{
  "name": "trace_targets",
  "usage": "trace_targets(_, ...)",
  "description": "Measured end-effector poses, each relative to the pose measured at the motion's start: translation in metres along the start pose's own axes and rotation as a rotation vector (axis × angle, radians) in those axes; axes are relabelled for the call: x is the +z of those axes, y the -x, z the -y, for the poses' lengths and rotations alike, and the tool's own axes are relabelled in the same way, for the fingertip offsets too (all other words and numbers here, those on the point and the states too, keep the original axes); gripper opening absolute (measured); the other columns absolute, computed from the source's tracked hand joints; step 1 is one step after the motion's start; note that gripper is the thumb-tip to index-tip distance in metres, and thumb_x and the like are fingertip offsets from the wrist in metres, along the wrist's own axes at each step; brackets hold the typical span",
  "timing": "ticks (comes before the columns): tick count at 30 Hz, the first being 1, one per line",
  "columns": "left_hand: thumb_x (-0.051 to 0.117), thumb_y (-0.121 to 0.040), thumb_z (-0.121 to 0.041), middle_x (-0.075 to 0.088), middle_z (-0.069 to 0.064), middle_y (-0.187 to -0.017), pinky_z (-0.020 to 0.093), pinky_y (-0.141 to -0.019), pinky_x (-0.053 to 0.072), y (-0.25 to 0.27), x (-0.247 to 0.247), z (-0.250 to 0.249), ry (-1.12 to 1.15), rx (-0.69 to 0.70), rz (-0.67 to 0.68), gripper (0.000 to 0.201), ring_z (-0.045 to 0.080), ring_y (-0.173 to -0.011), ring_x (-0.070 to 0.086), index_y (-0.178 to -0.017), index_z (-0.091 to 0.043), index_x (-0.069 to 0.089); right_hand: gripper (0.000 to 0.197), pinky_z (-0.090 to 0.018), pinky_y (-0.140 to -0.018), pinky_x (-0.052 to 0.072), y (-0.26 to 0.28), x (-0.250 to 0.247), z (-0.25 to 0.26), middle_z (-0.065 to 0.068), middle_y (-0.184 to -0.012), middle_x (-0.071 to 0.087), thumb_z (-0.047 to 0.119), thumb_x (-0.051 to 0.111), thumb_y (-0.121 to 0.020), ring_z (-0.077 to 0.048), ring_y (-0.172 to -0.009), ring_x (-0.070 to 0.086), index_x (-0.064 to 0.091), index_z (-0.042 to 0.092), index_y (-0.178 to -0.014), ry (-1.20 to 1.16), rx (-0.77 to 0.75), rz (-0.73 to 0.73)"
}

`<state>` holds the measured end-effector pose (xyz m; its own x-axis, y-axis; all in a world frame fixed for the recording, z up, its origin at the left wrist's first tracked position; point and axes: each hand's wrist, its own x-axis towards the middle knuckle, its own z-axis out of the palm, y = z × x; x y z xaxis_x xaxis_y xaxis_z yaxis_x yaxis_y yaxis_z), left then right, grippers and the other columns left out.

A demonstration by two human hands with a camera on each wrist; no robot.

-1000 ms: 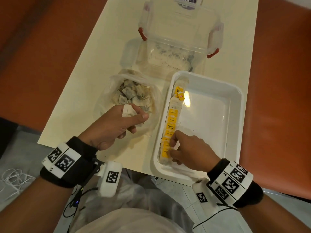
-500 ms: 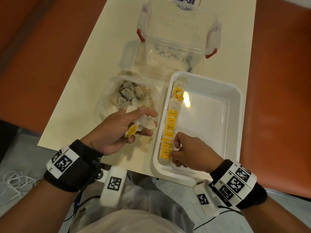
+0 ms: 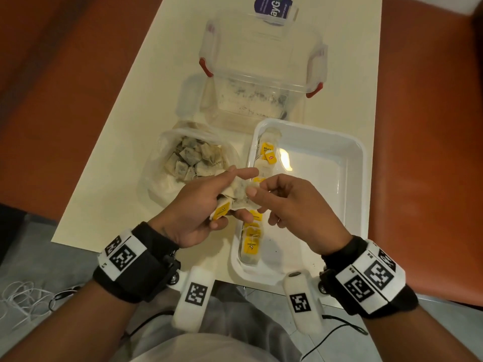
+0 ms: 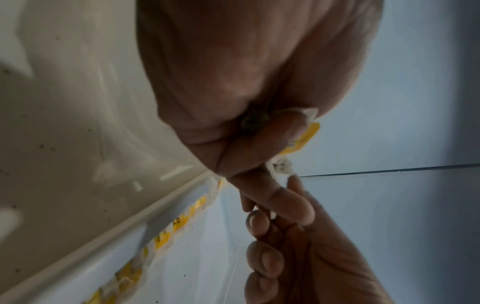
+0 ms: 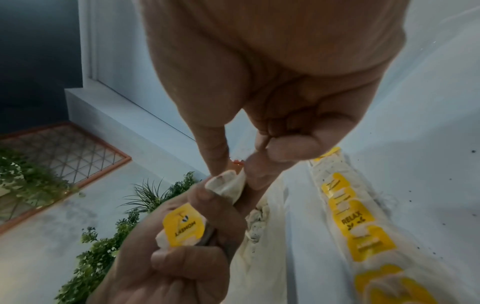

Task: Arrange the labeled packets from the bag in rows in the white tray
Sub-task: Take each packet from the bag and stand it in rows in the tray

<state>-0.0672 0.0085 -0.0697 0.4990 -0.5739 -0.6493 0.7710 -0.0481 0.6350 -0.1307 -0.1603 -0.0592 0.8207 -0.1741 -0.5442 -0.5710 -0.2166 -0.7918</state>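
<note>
My left hand [image 3: 209, 202] grips a small bunch of packets [image 3: 236, 195] with yellow labels [image 3: 221, 210], held above the tray's left edge. My right hand [image 3: 264, 190] meets it and pinches one of those packets between thumb and forefinger. In the right wrist view the left hand's packet [image 5: 226, 185] and its yellow label [image 5: 183, 227] show clearly. The white tray [image 3: 352, 194] holds one row of labeled packets [image 3: 252, 246] along its left wall. The clear bag [image 3: 167, 184] of loose packets [image 3: 194, 158] lies left of the tray.
A clear plastic box [image 3: 261, 66] with red clips stands behind the tray and bag on the cream table [image 3: 130, 126]. An orange-brown surface [image 3: 428, 126] flanks the table on both sides. The tray overhangs the table's near edge.
My left hand carried the packets from the bag over to the tray's left edge. My right hand rose from the row in the tray and took hold of a packet in the left hand.
</note>
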Motion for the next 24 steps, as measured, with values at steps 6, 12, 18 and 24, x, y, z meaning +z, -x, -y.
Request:
trace_targets(6,0.037,-0.105,-0.041,0.075,0.005,-0.099,0.017,-0.033,0.022,-0.01,0.004,-0.002,0.022,0.005,-0.013,0.04,0.017,-0.059,0.067,-0.122,-0.027,0.07,0.01,-0.026,-0.059,0.049,-0.003,-0.009,-0.002,-0.005,-0.076,0.07,0.017,0.071,-0.09,-0.011,-0.063,0.067,0.067,0.009,-0.094,-0.118,0.026,-0.004)
trace_targets(12,0.045,-0.1,-0.011,0.073,0.004,-0.088,0.017,-0.033,0.021,-0.017,0.0,-0.005,-0.035,0.025,-0.114,0.025,0.013,-0.053,0.058,-0.104,-0.015,0.07,0.005,-0.026,-0.063,0.054,-0.005,-0.024,0.004,-0.006,-0.083,0.075,0.007,0.061,-0.095,-0.017,-0.073,0.074,0.059,0.011,-0.094,-0.301,0.026,-0.038)
trace_targets(18,0.061,-0.095,-0.032,0.073,0.003,-0.089,0.015,-0.035,0.023,-0.02,0.009,-0.008,-0.192,0.051,-0.052,0.02,0.008,-0.054,0.05,-0.105,-0.015,0.065,0.011,-0.026,-0.063,0.057,-0.009,-0.032,0.007,-0.006,-0.083,0.074,0.0,0.057,-0.095,-0.016,-0.073,0.074,0.057,0.012,-0.095,-0.423,0.018,-0.019)
trace_targets(24,0.071,-0.088,-0.028,0.07,-0.002,-0.075,0.017,-0.041,0.024,-0.028,0.017,-0.006,-0.254,0.079,-0.112,0.01,0.005,-0.05,0.046,-0.088,-0.02,0.064,0.016,-0.026,-0.066,0.058,-0.01,-0.033,0.0,-0.004,-0.079,0.073,0.002,0.062,-0.093,-0.014,-0.071,0.072,0.063,0.011,-0.106,-0.364,-0.003,-0.016)
